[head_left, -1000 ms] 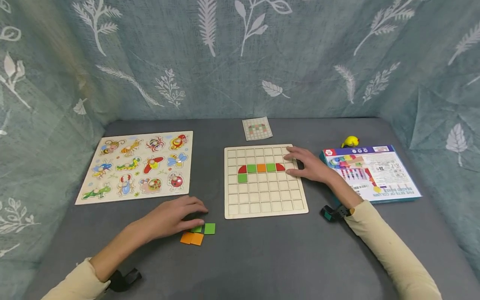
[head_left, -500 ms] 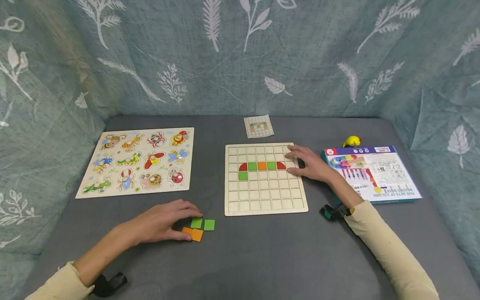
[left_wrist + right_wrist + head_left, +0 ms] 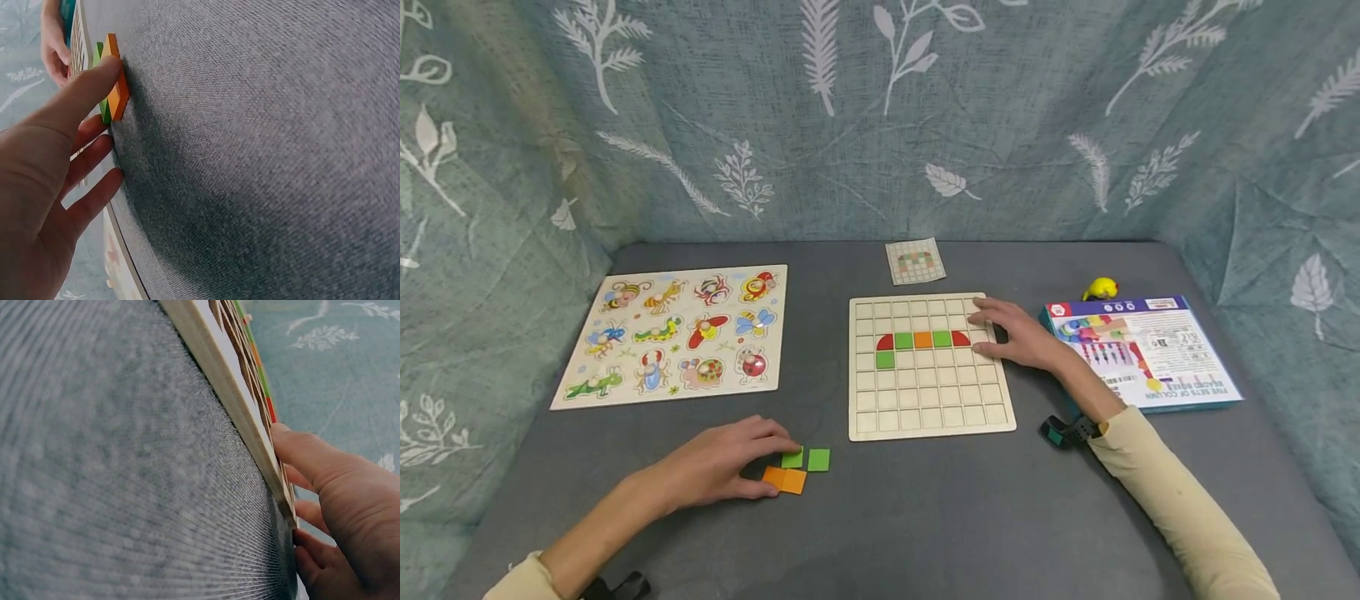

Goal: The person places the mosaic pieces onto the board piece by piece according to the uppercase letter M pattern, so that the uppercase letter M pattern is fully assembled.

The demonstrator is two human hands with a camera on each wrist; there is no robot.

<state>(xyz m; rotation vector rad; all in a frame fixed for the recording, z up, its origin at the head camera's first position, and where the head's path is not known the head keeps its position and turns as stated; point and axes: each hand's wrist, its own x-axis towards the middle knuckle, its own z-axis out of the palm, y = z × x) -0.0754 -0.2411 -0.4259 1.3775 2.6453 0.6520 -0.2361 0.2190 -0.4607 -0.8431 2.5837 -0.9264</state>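
My left hand (image 3: 730,462) is low over several loose square tiles on the table, fingers spread and slightly bent. Its thumb touches an orange tile (image 3: 119,94), and its index fingertip is at a green tile (image 3: 792,459). A second orange tile (image 3: 793,482) adjoins the first, and another green tile (image 3: 819,460) lies just right. My right hand (image 3: 1018,333) rests on the right edge of a wooden grid board (image 3: 932,400), fingers extended. On the board sit a row of red, green and orange pieces (image 3: 922,340) and one green tile (image 3: 885,359) below its left end.
Behind the board lies a small pattern card (image 3: 915,261). An insect peg puzzle (image 3: 673,333) is at the left. At the right are a flat printed box (image 3: 1142,350) and a small yellow toy (image 3: 1101,289). A patterned cloth (image 3: 880,150) hangs behind the table.
My left hand has drawn back slightly to the left and toward me, uncovering more of the green and orange tiles. The right hand stays on the board's edge.
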